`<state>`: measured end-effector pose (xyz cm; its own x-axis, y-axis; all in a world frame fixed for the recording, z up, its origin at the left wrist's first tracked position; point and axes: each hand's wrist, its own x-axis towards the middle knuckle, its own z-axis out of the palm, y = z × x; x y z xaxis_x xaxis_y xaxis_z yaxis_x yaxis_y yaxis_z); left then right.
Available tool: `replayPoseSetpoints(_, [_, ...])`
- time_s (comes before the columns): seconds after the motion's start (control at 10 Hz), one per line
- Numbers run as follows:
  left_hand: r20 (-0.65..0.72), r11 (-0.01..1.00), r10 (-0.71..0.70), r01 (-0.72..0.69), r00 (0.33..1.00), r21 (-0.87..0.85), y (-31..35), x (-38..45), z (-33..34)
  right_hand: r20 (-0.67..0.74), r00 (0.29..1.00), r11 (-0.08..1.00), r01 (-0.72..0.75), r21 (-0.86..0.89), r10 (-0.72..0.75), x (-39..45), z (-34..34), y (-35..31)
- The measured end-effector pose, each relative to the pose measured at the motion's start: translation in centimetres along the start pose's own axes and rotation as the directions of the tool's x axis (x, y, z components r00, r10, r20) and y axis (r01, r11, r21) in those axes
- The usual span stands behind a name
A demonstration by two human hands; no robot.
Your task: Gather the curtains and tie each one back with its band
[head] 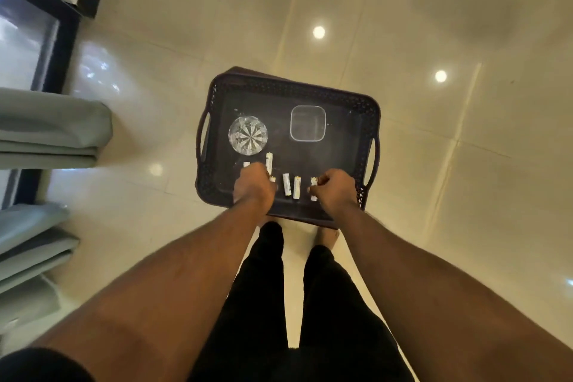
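Grey-green curtain folds hang at the left edge, an upper bunch [52, 130] and a lower bunch [31, 245], both loose; no band is visible. Both my hands are away from them, down in a dark tray [369, 121] on the floor. My left hand [252, 184] is curled over small white cylinders [269, 163] at the tray's near left, and what it holds is hidden. My right hand [336, 189] pinches one white cylinder [313, 191] at the near right.
The tray also holds a cut-glass tumbler [248, 134], a clear square container [307, 123] and two loose white cylinders [291, 185]. A dark-framed window [59, 49] stands behind the curtains. Glossy cream floor tiles surround the tray, and my legs are just below it.
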<state>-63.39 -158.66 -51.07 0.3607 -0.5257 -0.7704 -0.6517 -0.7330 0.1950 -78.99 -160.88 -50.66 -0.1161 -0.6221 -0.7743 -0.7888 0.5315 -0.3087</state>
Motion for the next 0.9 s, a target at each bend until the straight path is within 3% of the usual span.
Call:
replayPoseSetpoints(0.2, [-0.015, 0.997, 0.002, -0.001, 1.000, 0.072, -0.3, 0.4, 1.3, 0.013, 0.999, 0.998, -0.029, -0.059, 0.030, 0.9, 1.1, -0.1])
replayPoseSetpoints(0.5, [-0.075, 0.999, -0.005, 0.008, 0.997, 0.044, 0.1, -1.7, 0.6, -0.028, 0.995, 0.991, 0.094, -0.093, -0.097, 0.4, -0.3, -0.6])
replayPoseSetpoints(0.6, [-0.153, 1.000, 0.010, -0.014, 0.988, -0.026, -0.3, -4.8, 0.1, -0.025, 0.981, 0.970, 0.189, -0.151, -0.195, -1.7, -1.4, -0.2])
replayPoseSetpoints(0.7, [-0.282, 0.997, 0.014, -0.035, 0.959, -0.070, -1.0, -8.8, -0.2, 0.007, 0.940, 0.911, 0.334, -0.242, -0.342, -4.6, -2.3, 0.1])
replayPoseSetpoints(0.9, [-0.453, 0.991, 0.098, -0.048, 0.886, 0.121, -4.6, -16.6, 2.1, 0.147, 0.849, 0.734, 0.515, -0.442, -0.508, -12.1, -1.4, 0.3])
